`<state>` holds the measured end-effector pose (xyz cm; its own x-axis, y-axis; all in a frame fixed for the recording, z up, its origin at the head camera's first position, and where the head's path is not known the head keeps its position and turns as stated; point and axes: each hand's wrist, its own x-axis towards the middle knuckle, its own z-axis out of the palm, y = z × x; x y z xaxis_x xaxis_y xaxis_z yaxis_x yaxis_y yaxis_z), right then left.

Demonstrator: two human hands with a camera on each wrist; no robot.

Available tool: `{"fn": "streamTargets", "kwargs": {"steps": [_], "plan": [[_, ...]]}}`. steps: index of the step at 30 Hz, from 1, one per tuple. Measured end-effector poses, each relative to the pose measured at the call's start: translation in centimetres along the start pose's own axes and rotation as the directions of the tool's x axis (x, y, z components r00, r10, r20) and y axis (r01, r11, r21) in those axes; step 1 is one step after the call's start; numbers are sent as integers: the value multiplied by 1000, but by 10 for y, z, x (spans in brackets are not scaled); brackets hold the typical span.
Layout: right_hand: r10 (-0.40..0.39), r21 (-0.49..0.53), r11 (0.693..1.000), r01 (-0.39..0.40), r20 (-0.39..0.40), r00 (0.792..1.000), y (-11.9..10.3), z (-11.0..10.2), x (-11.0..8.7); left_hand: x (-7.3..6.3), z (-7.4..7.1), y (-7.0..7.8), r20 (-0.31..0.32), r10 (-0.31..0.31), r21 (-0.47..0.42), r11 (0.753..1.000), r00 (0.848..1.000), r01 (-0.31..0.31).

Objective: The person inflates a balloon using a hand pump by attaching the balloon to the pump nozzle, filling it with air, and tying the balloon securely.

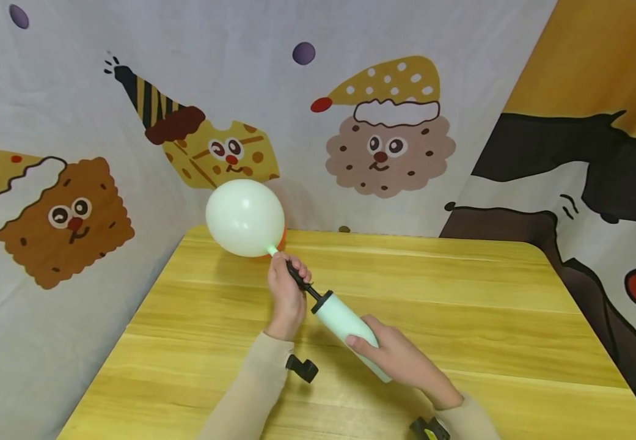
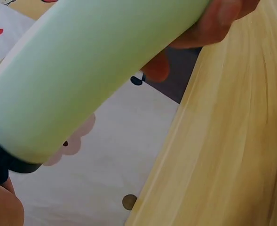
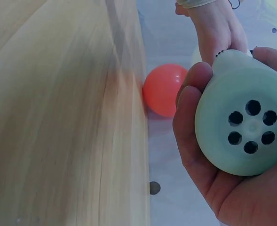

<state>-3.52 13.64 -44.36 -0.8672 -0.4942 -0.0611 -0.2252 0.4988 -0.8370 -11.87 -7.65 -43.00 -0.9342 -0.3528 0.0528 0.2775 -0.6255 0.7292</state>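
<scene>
A pale, inflated balloon [image 1: 245, 217] floats over the table's back left, its light green neck running down to my left hand [image 1: 286, 299]. The fingers of that hand curl round the black handle end of a mint green balloon pump [image 1: 345, 319] by the balloon's neck. A black rod shows between the handle and the pump's capped barrel. My right hand [image 1: 397, 357] grips the barrel near its lower end, thumb on top. In the right wrist view, the pump's round base [image 3: 251, 155] with several dark holes faces the camera.
An orange-red balloon [image 3: 164, 89] sits at the table's back edge, mostly hidden behind the pale one in the head view. The wooden table [image 1: 186, 342] lies under both hands. A cartoon-printed cloth [image 1: 296, 122] hangs behind. Each wrist carries a small black camera.
</scene>
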Motion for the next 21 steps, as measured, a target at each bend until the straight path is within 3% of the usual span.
{"fn": "streamTargets", "kwargs": {"steps": [10, 21], "plan": [[24, 39, 999, -24, 2, 1000, -9, 1, 10, -9, 2, -6, 24, -44, 28, 999, 999, 43], [24, 45, 999, -24, 6, 1000, -9, 3, 13, -8, -1, -6, 36, -59, 36, 998, 998, 58]]}}
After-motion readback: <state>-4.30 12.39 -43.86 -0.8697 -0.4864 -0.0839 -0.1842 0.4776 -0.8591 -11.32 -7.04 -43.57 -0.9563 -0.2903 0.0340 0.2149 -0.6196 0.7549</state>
